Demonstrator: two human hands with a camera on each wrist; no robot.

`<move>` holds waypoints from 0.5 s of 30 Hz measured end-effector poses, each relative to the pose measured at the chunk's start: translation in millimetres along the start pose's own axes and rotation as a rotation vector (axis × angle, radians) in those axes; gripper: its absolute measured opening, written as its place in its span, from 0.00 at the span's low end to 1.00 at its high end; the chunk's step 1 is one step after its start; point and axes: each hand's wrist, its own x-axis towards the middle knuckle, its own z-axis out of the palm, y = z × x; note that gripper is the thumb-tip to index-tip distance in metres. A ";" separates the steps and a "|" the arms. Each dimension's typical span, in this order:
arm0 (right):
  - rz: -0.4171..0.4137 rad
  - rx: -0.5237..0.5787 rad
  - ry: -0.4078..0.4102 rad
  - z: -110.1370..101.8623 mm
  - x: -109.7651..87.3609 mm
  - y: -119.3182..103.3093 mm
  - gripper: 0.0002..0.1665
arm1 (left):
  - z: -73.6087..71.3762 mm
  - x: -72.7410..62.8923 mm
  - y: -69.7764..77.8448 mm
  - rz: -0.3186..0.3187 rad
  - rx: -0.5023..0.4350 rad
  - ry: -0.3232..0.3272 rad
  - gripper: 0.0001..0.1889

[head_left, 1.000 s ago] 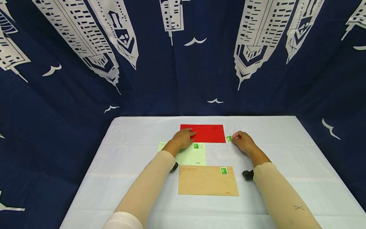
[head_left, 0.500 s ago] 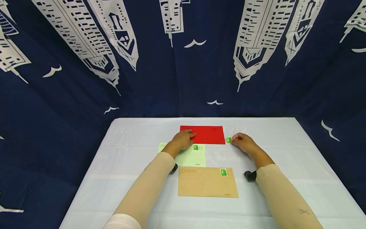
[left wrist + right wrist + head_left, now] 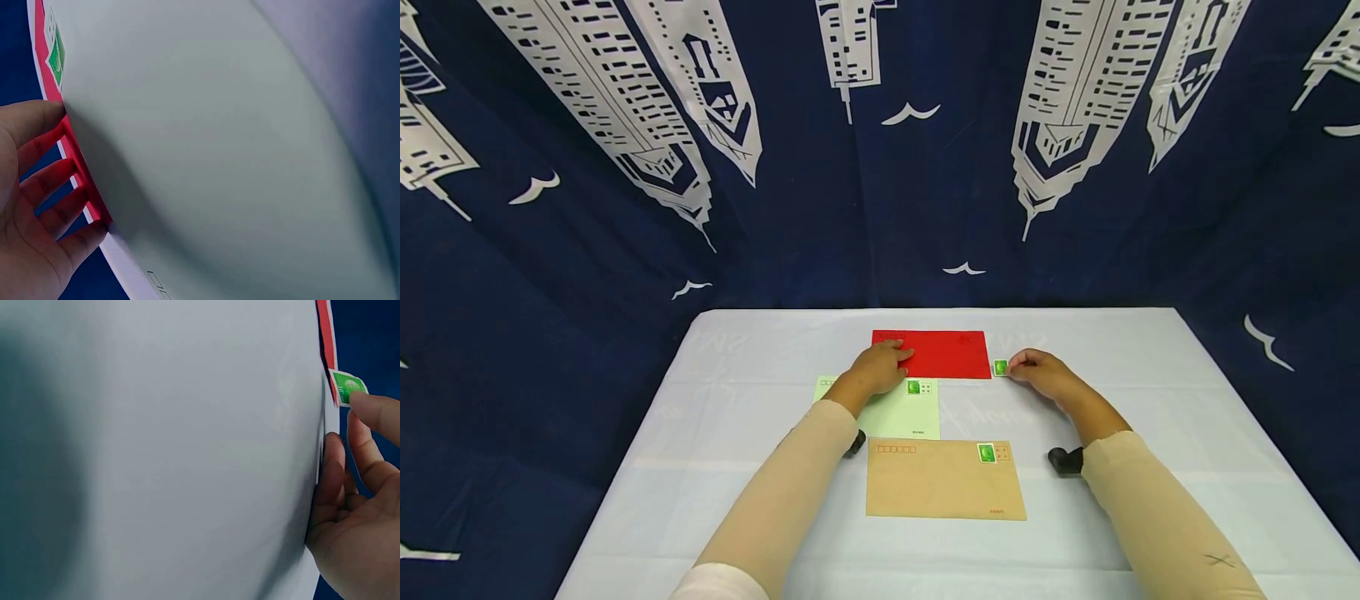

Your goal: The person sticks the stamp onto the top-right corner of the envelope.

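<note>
A red envelope (image 3: 951, 354) lies at the far side of the table. My left hand (image 3: 878, 367) rests on its left part, with the fingers (image 3: 59, 175) spread and fairly straight in the left wrist view. Just off the envelope's right edge, my right hand (image 3: 1041, 372) pinches a small green postage stamp (image 3: 348, 387) with a white border between thumb and forefinger. Partly under my left forearm is a pale green envelope (image 3: 910, 412), which bears a green stamp (image 3: 913, 387) at its upper right.
Nearer to me lies a brown envelope (image 3: 946, 483) with a green stamp (image 3: 987, 452) at its upper right. A white cloth covers the table (image 3: 1187, 500). Behind it hangs a dark blue curtain (image 3: 820, 217) with white building prints.
My right forearm has swung slightly outward to the right, while the stamp stays beside the red envelope's right edge. My left hand has kept its place.
</note>
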 end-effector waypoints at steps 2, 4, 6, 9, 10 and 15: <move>-0.002 0.010 -0.011 -1.0 0.2 0.1 0.14 | 0.2 0.3 -0.1 0.002 0.000 0.002 0.26; -0.009 0.016 -0.022 -2.3 -0.2 -0.2 0.14 | -0.1 0.3 -0.5 0.008 -0.004 0.004 0.26; -0.013 0.021 -0.025 -3.0 -0.2 -0.4 0.14 | 0.5 0.9 -1.0 0.012 -0.004 0.006 0.26; -0.011 0.026 -0.013 -3.6 0.5 -0.3 0.14 | 1.2 1.5 -1.5 0.014 -0.005 0.010 0.26; -0.007 0.028 -0.008 -3.7 0.8 -0.4 0.14 | 1.6 1.8 -1.6 0.014 -0.005 0.011 0.26; 0.012 0.044 0.017 -4.2 5.0 -0.2 0.13 | 2.3 2.3 -1.8 0.007 -0.003 0.009 0.26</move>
